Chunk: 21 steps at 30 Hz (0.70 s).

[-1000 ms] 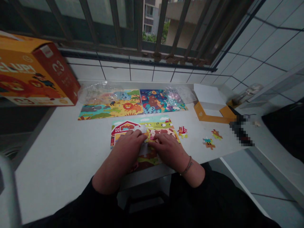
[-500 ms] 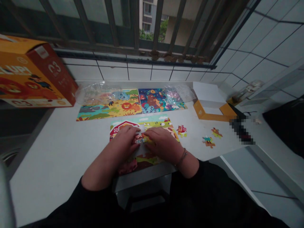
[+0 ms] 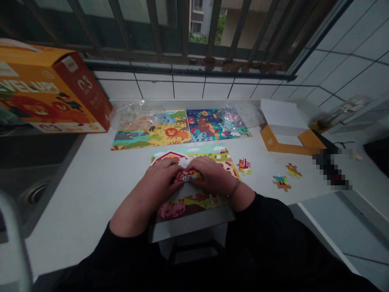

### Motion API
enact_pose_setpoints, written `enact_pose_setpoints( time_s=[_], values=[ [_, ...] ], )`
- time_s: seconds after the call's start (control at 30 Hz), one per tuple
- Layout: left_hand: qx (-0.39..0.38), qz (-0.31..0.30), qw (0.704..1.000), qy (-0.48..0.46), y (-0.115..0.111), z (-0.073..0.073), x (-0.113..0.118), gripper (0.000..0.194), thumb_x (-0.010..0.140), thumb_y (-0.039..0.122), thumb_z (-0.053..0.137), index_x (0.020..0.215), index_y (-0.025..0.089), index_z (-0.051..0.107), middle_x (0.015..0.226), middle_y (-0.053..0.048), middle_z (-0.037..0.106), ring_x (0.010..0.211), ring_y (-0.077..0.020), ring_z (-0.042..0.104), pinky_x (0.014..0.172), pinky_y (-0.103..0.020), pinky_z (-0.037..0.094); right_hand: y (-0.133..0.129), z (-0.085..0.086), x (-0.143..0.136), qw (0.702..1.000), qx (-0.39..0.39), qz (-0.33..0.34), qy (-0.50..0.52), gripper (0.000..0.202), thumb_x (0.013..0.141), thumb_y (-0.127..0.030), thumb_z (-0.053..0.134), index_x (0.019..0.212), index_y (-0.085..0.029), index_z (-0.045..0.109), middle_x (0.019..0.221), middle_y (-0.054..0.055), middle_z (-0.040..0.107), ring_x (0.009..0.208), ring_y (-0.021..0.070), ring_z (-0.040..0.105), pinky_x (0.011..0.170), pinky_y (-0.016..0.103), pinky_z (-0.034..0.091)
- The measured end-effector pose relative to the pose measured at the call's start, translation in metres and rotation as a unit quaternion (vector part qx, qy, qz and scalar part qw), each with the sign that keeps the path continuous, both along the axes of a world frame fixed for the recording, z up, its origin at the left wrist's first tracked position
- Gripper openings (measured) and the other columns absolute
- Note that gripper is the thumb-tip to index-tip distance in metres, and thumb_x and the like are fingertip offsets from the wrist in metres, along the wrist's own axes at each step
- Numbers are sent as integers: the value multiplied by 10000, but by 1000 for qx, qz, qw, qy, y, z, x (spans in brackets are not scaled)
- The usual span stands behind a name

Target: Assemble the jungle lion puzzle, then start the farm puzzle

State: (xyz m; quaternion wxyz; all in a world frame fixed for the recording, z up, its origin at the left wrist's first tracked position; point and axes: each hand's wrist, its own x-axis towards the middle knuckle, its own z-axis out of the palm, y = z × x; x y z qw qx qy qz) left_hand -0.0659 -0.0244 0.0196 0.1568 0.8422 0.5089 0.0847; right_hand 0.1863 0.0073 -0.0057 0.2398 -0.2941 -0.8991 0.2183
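A partly joined farm jigsaw puzzle (image 3: 194, 202) lies near the counter's front edge, with a red barn at its upper left and a pink pig at its lower left. Over its middle, my left hand (image 3: 161, 178) and my right hand (image 3: 212, 174) pinch one colourful puzzle piece (image 3: 187, 175) from both sides. My fingers cover part of that piece and of the puzzle around it. Just right of the puzzle is a loose piece with a red barn (image 3: 244, 164). Farther right lie two more loose pieces, one with blue-green (image 3: 282, 182) and one brown and green (image 3: 293, 170).
Behind the puzzle lie a savanna picture (image 3: 146, 136) and a dark blue night picture (image 3: 202, 125), with crumpled clear plastic (image 3: 133, 115) over parts of them. A large orange box (image 3: 82, 93) stands left beside the sink (image 3: 36, 192). An opened yellow-and-white box (image 3: 282, 138) sits back right.
The view has shifted, so the counter appears farther right. My fingers have drawn in around the piece, and more of its printed face shows between them.
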Motion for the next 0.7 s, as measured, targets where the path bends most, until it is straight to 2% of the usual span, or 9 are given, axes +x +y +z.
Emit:
enact_pose_setpoints(
  time_s=[0.1, 0.23, 0.37, 0.7],
  values=[
    [10, 17, 1000, 16, -3, 3, 5, 241, 974, 316, 755, 1201, 240, 790, 1470, -137, 682, 1315, -341, 658, 1062, -484, 557, 1, -1, 1, 1000, -7, -3, 9, 196, 1001, -278, 772, 1168, -214, 691, 1191, 86, 762, 1132, 256, 671, 1016, 415, 494],
    [6, 33, 999, 28, -6, 7, 8, 274, 966, 355, 764, 1218, 249, 771, 1499, -136, 658, 1358, -355, 623, 1065, -495, 536, 1, -3, 3, 1000, -15, -9, 9, 233, 940, -243, 786, 1149, -222, 686, 1173, 79, 763, 1094, 250, 673, 982, 404, 503],
    [7, 42, 999, 28, -8, 10, 8, 244, 969, 320, 738, 1204, 260, 759, 1521, -124, 650, 1374, -353, 611, 1042, -482, 539, 1, -4, 4, 1000, -19, -12, 15, 247, 906, -203, 791, 1131, -222, 691, 1163, 76, 766, 1087, 250, 677, 985, 399, 498],
    [14, 62, 997, 32, -10, 13, 10, 216, 948, 286, 727, 1159, 259, 762, 1476, -115, 673, 1281, -331, 656, 1007, -458, 557, 3, -9, 3, 1000, -5, 9, 21, 160, 939, -194, 782, 1068, -229, 693, 1141, 65, 777, 1092, 247, 681, 997, 399, 491]
  ],
)
